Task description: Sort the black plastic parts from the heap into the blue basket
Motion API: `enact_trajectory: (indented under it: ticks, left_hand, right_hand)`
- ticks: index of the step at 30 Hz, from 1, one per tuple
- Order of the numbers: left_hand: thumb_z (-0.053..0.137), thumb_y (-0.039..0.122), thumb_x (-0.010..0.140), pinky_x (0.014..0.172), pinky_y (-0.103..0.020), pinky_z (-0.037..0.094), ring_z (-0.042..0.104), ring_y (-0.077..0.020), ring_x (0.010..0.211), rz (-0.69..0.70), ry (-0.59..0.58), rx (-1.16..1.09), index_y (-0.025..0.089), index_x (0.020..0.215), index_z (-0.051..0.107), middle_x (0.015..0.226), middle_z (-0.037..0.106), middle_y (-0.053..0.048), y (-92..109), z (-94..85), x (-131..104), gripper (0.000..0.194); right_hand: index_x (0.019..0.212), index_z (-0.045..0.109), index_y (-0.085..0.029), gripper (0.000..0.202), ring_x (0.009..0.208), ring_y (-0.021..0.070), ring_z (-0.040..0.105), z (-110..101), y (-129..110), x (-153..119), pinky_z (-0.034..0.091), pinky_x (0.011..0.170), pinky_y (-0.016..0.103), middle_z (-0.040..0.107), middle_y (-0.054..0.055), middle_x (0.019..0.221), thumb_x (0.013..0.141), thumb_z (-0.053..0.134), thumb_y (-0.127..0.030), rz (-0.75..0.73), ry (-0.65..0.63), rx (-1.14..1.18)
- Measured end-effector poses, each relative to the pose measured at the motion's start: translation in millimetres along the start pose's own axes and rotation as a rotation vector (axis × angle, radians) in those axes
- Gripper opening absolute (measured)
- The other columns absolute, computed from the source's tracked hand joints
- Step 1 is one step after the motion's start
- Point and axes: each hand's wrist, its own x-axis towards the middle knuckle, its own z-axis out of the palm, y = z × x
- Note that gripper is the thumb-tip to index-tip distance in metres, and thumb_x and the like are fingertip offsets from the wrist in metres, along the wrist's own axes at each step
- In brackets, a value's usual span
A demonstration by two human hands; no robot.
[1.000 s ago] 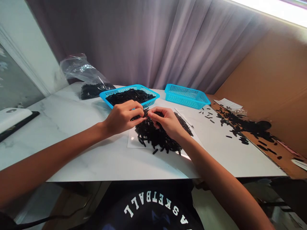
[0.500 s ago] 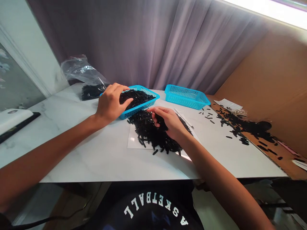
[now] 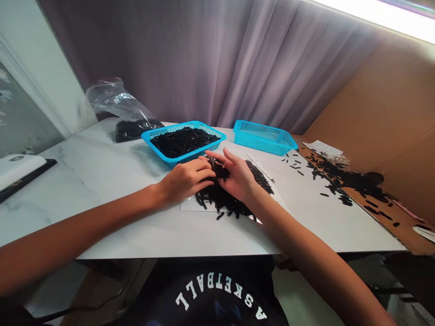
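Observation:
Both my hands meet over a pile of small black elongated pieces (image 3: 234,206) heaped on a white sheet (image 3: 190,206). My left hand (image 3: 190,179) reaches in from the left with its fingers bent around some of the pieces. Facing it, my right hand (image 3: 238,176) cups a clump of black pieces (image 3: 220,172), thumb raised and fingers curving beneath. Part of that clump is hidden between the hands. Just behind them stands a blue perforated basket (image 3: 170,159), filled with the same kind of black pieces.
A second blue basket (image 3: 265,144) stands at the back right. Loose black pieces (image 3: 346,176) lie scattered along the right side, beside a cardboard panel (image 3: 384,113). At the back left rests a clear plastic bag (image 3: 115,102) with black contents. A white device (image 3: 22,167) sits far left.
My left hand has left the filled basket and come down right to the pile. My right hand has loosened from a tighter curl; its clump now lies between both hands.

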Motion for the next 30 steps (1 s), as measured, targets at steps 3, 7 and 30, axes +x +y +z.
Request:
enact_trajectory:
  ticks: [3,7,30]
  left_hand:
    - [0.065,0.013,0.09,0.09,-0.035,0.056,0.067,-0.0196,0.098,-0.097,0.06,-0.055,0.017,0.103,0.064,0.103,0.069,-0.006,-3.4,-0.8,0.6,0.014]
    - [0.073,0.016,0.084,0.079,-0.031,0.058,0.066,-0.0171,0.09,-0.249,0.078,-0.087,0.018,0.122,0.058,0.11,0.066,-0.006,-3.1,-2.2,1.8,0.041]
    - [0.066,0.012,0.084,0.076,-0.03,0.053,0.066,-0.0174,0.081,-0.325,-0.064,-0.16,0.015,0.097,0.069,0.095,0.072,-0.004,-3.1,0.2,1.0,0.014]
  right_hand:
    - [0.106,0.07,-0.019,0.036,0.083,0.0196,0.066,-0.6,-1.4,-0.9,0.052,0.075,0.031,0.074,0.007,0.097,0.093,0.053,-0.048,-0.008,-0.001,-0.009]
    - [0.111,0.07,-0.021,0.042,0.086,0.0211,0.066,-2.5,-3.8,-3.1,0.051,0.077,0.032,0.073,0.006,0.095,0.093,0.051,-0.054,0.004,-0.006,-0.061]
    - [0.112,0.073,-0.025,0.052,0.124,0.0283,0.056,1.2,-5.2,-6.8,0.038,0.108,0.046,0.07,0.007,0.125,0.091,0.049,-0.065,-0.14,-0.202,-0.313]
